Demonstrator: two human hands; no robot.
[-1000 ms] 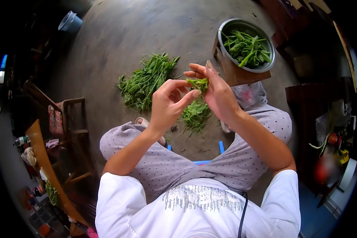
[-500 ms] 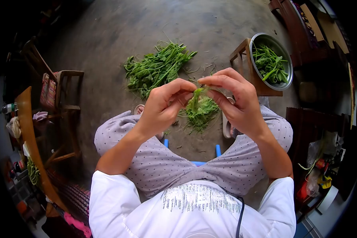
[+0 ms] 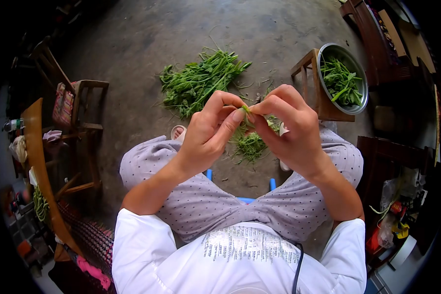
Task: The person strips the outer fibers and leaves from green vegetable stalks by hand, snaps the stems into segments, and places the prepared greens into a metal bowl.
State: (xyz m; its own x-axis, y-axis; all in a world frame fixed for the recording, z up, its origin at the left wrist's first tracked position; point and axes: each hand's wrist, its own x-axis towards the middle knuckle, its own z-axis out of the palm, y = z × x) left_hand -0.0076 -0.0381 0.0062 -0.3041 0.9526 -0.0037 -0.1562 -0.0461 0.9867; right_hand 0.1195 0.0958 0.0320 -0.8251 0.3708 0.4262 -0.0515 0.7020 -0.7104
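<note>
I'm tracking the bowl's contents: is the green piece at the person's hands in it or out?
Out: the green piece shows between the left hand and right hand, apart from the bowl.

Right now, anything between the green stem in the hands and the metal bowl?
Only the right hand itself, on the bowl side of the green stem. Past it, nothing visible blocks the metal bowl; the wooden stool is beneath it, and its open top is uncovered.

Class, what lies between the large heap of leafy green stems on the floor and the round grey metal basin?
The head view shows grey floor with thin scraps beside the heap, then the brown wooden stool.
</note>
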